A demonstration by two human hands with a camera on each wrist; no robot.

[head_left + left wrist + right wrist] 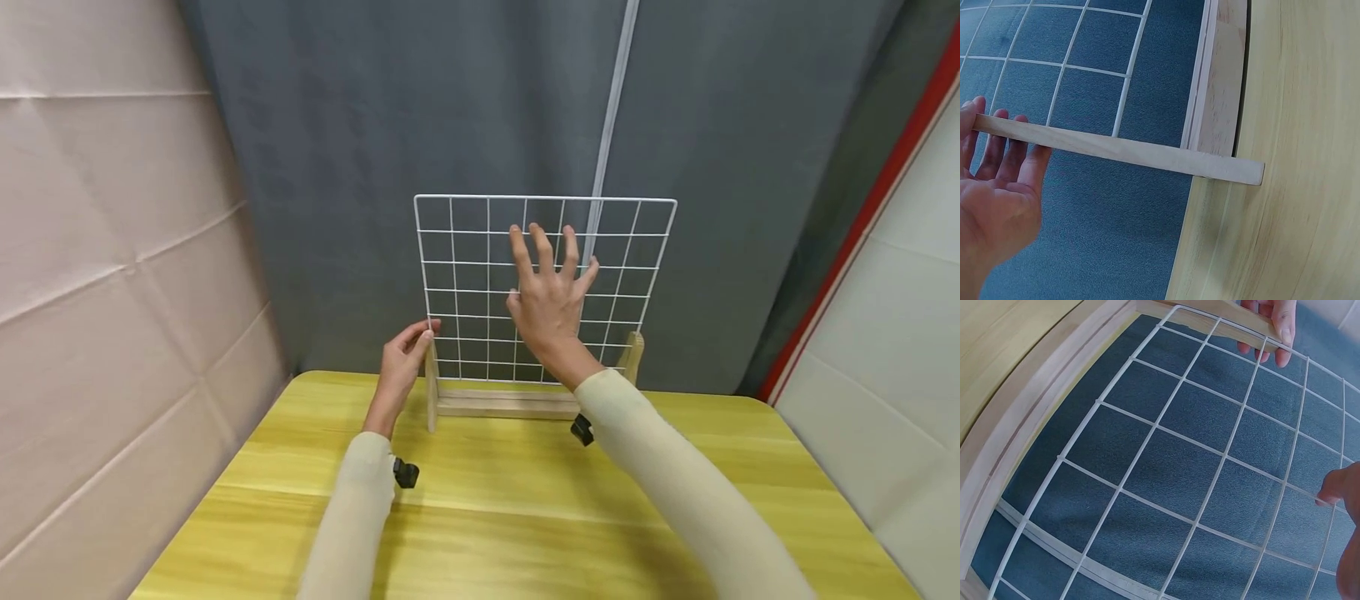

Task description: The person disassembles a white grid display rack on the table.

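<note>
Backdrop: a grey curtain (450, 125) is hanging across the top and centre of the head view, with a pale strip (611, 108) running down it right of centre; a beige panelled wall (112, 292) is filling the left edge; a white wall with a red border (862, 225) is showing at the right edge.

Table: a yellow wooden table (525, 517) is spreading across the lower half of the head view; both cream sleeves are reaching up over it from the bottom edge.

Grid: a white wire grid (480, 250) is standing upright at the centre of the head view, at the far edge of the table, its lower edge sitting in a wooden base (498, 404) that is running between two short uprights; the left upright (431, 392) is standing just beside the left hand, the right upright (633, 354) is showing to the right of the right forearm.

Right hand: the right hand (551, 296) is lying against the middle of the grid, fingers straight and spread, gripping nothing; whether the palm is touching the wire cannot be told.

Left hand: the left hand (401, 358) is resting at the top of the left upright, left of centre; in the left wrist view its fingers (997, 147) are lying nearly straight behind the wooden slat, not wrapping it.
</note>
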